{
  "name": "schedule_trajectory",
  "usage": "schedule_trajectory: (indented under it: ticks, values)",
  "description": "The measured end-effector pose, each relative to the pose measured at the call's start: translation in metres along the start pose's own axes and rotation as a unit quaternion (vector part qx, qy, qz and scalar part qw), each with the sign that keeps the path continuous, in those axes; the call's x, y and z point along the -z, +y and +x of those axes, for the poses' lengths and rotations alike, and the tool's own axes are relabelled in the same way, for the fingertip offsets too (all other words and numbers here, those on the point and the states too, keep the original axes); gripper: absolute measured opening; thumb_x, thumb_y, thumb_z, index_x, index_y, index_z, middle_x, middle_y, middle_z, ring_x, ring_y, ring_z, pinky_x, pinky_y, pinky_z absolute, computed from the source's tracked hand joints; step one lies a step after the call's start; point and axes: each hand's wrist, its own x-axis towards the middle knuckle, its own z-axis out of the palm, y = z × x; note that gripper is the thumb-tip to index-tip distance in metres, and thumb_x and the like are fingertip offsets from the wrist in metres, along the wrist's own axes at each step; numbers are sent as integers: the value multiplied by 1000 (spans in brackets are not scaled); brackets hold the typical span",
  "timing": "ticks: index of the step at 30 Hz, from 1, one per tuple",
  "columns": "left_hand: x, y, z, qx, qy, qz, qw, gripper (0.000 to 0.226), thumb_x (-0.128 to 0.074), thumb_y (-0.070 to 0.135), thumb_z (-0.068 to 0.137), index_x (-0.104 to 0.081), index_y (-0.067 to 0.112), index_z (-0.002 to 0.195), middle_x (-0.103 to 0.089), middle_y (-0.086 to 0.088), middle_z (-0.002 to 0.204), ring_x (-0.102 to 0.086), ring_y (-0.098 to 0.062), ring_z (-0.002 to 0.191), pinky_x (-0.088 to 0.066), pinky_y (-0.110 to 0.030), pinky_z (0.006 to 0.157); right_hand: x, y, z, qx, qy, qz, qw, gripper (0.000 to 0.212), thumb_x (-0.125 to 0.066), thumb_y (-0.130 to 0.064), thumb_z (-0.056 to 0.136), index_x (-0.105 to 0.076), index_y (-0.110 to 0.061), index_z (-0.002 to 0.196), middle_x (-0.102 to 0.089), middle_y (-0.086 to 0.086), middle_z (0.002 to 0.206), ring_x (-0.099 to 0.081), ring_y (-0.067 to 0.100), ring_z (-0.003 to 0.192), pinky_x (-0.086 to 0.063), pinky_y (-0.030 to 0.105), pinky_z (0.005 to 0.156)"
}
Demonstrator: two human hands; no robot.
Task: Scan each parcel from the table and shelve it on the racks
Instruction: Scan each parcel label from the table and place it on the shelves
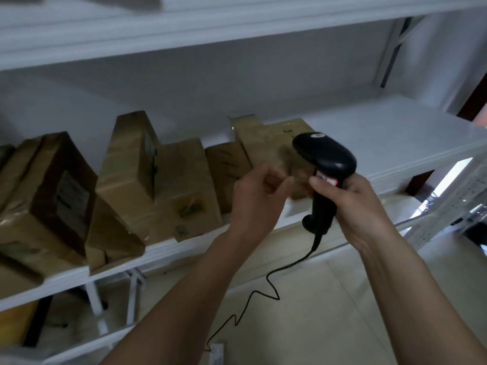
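My right hand (353,204) grips the handle of a black barcode scanner (325,156), whose head points toward the rack. A black cable (266,283) hangs from the scanner down to the floor. My left hand (257,196) hovers in front of the rack shelf (382,143) with fingers loosely curled and nothing in it. Just behind both hands a tan cardboard parcel (266,138) lies on the shelf, partly hidden by the scanner. Several more brown parcels, such as an upright one (131,159), stand and lean along the shelf to the left.
The right part of the white shelf is bare. Another shelf board (184,30) runs overhead. A lower shelf level at the bottom left holds a yellow item (15,325). A white power strip (216,353) lies on the tiled floor below.
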Motion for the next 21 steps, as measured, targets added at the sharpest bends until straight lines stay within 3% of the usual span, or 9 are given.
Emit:
schedule_trajectory:
  ticks: [3,6,12,17,21]
  values:
    - [36,-8,-27,42,-21,-17,999,19,-68,14,88,-58,25,75,-61,11,71,-59,-3,67,-51,-16,66,-32,7,-32,-34,-62,-16,997,15,-68,-5,83,-72,-10,97,-74,18,98,-69,30,99,-52,40,93]
    - [84,-26,-60,62,31,10,998,18,-67,9,88,-59,20,78,-63,3,75,-61,-12,69,-50,-16,64,-74,18,-62,-56,-118,-26,991,24,-67,-4,82,-68,-9,106,-74,15,97,-71,26,96,-53,39,92]
    - [208,-62,-145,126,134,49,982,15,-70,13,87,-62,21,76,-66,3,70,-64,-13,66,-52,-25,63,-186,45,-126,-82,-251,-36,964,32,-66,-6,82,-66,-11,113,-75,6,104,-71,22,97,-51,33,88]
    - [324,-100,-234,207,197,87,954,15,-70,14,86,-62,16,74,-63,5,66,-59,-7,61,-44,-17,57,-288,75,-188,-116,-321,-47,939,31,-66,-5,84,-67,-18,112,-75,5,103,-71,22,96,-49,38,94]
    - [410,-124,-301,280,259,102,919,17,-71,15,86,-62,21,73,-67,0,69,-65,-18,69,-49,-28,61,-364,101,-231,-143,-349,-62,924,27,-65,-1,86,-68,-14,109,-74,11,103,-70,26,96,-49,43,99]
